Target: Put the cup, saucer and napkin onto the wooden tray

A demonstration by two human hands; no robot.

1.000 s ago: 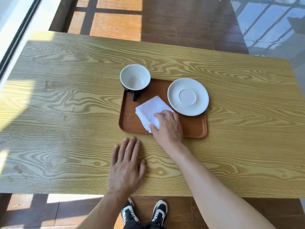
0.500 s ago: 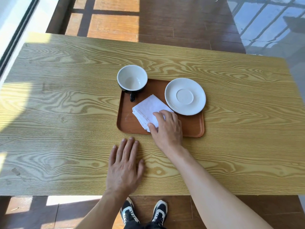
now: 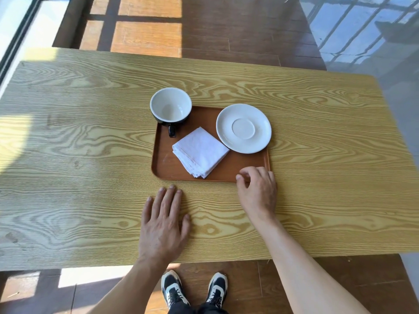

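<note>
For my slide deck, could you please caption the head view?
Cup, saucer and napkin sit on the wooden tray; both hands empty.

A single head-worn view is given, aimed forward and steeply down from the near edge of the light, grain-patterned wooden table (image 3: pixel 90 155). Nearly the whole tabletop is taken in at close range; black-and-white shoes (image 3: pixel 195 288) are seen directly below.
</note>
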